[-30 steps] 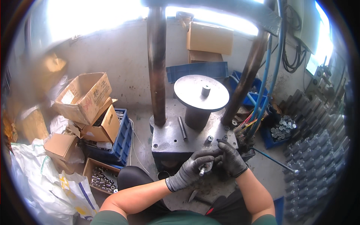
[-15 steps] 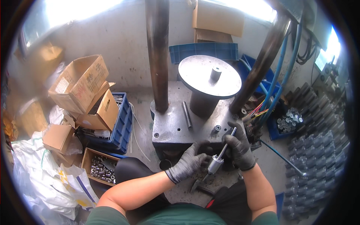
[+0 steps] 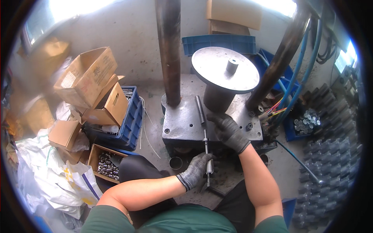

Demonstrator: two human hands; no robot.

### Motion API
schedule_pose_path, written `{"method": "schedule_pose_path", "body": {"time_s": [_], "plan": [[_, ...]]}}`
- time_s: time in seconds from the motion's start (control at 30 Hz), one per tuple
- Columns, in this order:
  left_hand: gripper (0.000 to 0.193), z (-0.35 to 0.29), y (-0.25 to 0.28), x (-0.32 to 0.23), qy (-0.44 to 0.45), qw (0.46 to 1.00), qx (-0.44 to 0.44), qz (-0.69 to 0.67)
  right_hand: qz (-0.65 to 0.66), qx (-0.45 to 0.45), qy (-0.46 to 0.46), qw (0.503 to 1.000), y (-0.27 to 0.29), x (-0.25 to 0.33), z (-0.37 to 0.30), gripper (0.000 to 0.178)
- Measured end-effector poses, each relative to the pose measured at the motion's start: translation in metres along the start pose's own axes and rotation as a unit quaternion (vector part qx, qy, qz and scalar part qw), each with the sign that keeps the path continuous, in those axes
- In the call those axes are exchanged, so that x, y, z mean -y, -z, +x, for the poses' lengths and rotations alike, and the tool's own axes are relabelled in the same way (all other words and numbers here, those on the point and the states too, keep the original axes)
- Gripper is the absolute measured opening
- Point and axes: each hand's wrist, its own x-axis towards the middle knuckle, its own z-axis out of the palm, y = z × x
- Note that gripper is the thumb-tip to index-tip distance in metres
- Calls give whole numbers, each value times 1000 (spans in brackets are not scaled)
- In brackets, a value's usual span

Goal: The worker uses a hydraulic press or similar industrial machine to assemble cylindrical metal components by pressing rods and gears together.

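Note:
My left hand, in a dark grey glove, is closed around a metal shaft with a thicker silvery cylinder on it. The shaft stands nearly in line with my view, its far end over the front edge of a steel base plate. Gloved too, my right hand hovers above the plate with its fingers apart, holding nothing I can see. Just left of its fingertips, a dark metal rod lies on the plate. A small metal bushing sits to the right of that hand.
A round steel disc on a thick column rises behind my hands, between two posts. To the left are cardboard boxes, a blue crate and a box of small metal parts. Stacked dark metal parts fill the right.
My left hand has taken hold of the shaft, which now points more straight ahead. My right hand has let go of it and moved forward and left over the plate. The view has shifted slightly.

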Motion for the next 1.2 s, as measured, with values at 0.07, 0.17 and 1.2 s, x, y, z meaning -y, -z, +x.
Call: {"method": "schedule_pose_path", "body": {"time_s": [0.07, 0.17, 1.2], "plan": [[24, 2, -3, -1, 1, 1000, -4, -7, 55, 33, 7, 998, -10, 3, 10, 33], [24, 6, -5, 1, 0, 1000, 0, -17, -20, 26, 44, 998, -26, -5, 15, 35], [32, 16, 5, -1, -20, 997, 67, -18, -21, 136, -19, 990, -5, 20, -33, 39]]}}
